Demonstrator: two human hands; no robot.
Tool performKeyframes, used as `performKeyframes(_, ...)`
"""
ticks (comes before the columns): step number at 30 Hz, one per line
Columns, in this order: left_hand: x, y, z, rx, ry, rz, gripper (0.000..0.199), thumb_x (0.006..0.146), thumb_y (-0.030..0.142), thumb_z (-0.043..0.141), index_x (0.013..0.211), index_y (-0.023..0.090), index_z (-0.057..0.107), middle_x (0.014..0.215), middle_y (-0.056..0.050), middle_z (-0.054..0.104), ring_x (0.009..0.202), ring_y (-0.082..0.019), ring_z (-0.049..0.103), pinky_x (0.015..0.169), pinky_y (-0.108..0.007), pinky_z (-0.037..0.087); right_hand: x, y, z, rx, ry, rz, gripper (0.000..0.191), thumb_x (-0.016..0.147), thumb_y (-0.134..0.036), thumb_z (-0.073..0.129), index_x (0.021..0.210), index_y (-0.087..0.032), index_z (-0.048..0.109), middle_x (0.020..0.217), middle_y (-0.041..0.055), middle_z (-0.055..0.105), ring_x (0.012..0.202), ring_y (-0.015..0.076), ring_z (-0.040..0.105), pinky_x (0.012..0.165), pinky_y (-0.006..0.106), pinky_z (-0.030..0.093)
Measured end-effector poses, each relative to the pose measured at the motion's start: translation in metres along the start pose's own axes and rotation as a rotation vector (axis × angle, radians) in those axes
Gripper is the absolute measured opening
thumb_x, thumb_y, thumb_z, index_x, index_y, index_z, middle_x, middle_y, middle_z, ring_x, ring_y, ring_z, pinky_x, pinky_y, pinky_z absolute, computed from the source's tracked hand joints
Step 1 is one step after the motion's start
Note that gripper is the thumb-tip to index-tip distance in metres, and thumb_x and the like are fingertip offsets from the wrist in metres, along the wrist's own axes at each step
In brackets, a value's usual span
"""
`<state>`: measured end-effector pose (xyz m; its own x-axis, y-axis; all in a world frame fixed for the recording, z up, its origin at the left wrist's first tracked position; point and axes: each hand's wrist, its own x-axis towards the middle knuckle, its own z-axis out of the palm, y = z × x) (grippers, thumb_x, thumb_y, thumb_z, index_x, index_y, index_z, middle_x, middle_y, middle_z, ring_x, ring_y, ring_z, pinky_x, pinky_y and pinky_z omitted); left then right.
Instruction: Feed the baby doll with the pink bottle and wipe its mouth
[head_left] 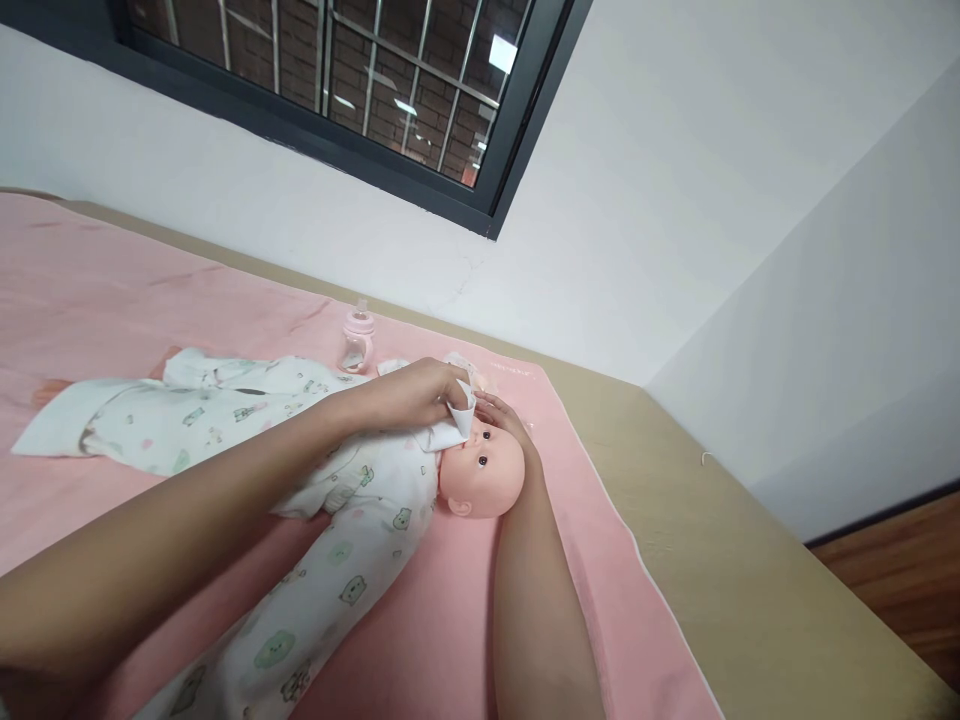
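Note:
A baby doll [487, 480] in a white printed outfit lies on its back, its bald head to the right. My left hand [427, 392] pinches a white cloth [450, 430] at the doll's chin and mouth. Part of that cloth rests over the neck and upper chest. Against the far side of the doll's head lies my right hand [511, 418], fingers stretched out and partly hidden behind the face. The doll's feet point left, and one printed sleeve reaches toward the near edge.
A pink baby bottle [358, 338] with a clear teat stands beyond the doll's body. Behind my hands is a small clear, crinkled item [459, 362], partly covered. The pink mat [585, 540] lies on a tan surface [675, 540] beside a white wall and barred window.

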<state>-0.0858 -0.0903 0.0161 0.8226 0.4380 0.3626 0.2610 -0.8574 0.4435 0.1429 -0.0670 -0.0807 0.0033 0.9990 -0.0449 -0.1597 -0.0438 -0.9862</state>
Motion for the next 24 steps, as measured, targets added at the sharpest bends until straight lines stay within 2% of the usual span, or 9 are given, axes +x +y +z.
performKeyframes(4, 0.0013, 0.0004, -0.0014, -0.026, 0.083, -0.004, 0.034, 0.07, -0.001, 0.045, 0.076, 0.018, 0.073, 0.089, -0.001, 0.065, 0.082, -0.013, 0.06, 0.071, -0.02, 0.04, 0.0046, 0.0021, -0.0035, -0.04, -0.031, -0.026, 0.046, 0.065, -0.038, 0.077, 0.107, -0.025, 0.063, 0.104, 0.0045, 0.072, 0.105, 0.0238, 0.064, 0.092, 0.04, 0.048)
performKeyframes(7, 0.002, -0.0003, -0.0002, -0.007, 0.123, -0.017, 0.037, 0.068, -0.003, 0.044, 0.079, 0.018, 0.073, 0.087, -0.001, 0.065, 0.08, -0.013, 0.059, 0.07, -0.02, 0.04, 0.0068, 0.0012, -0.0042, -0.061, -0.053, -0.023, 0.045, 0.064, -0.037, 0.077, 0.105, -0.024, 0.064, 0.102, 0.0043, 0.072, 0.104, 0.0237, 0.064, 0.091, 0.04, 0.048)
performKeyframes(11, 0.0023, -0.0027, 0.0041, 0.004, 0.13, -0.018, 0.036, 0.069, -0.002, 0.043, 0.079, 0.017, 0.072, 0.083, -0.001, 0.064, 0.077, -0.012, 0.057, 0.068, -0.02, 0.039, 0.0039, -0.0002, -0.0021, -0.051, -0.057, -0.008, 0.044, 0.066, -0.038, 0.076, 0.106, -0.024, 0.064, 0.103, 0.0052, 0.072, 0.104, 0.0248, 0.065, 0.091, 0.041, 0.049)
performKeyframes(16, 0.0029, -0.0059, 0.007, 0.024, 0.098, -0.003, 0.028, 0.068, 0.003, 0.043, 0.07, 0.016, 0.068, 0.081, -0.002, 0.063, 0.072, -0.013, 0.056, 0.064, -0.021, 0.039, -0.0017, -0.0024, 0.0022, -0.025, -0.03, -0.01, 0.044, 0.068, -0.038, 0.075, 0.108, -0.025, 0.063, 0.102, 0.005, 0.072, 0.105, 0.0252, 0.065, 0.09, 0.041, 0.05)
performKeyframes(24, 0.0012, -0.0038, 0.0043, -0.079, 0.091, -0.037, 0.035, 0.066, -0.001, 0.044, 0.076, 0.017, 0.072, 0.085, -0.001, 0.064, 0.078, -0.012, 0.058, 0.069, -0.02, 0.039, 0.0005, -0.0063, 0.003, -0.04, -0.013, 0.015, 0.037, 0.068, -0.034, 0.074, 0.103, -0.024, 0.065, 0.109, 0.0059, 0.07, 0.105, 0.0255, 0.065, 0.092, 0.043, 0.049)
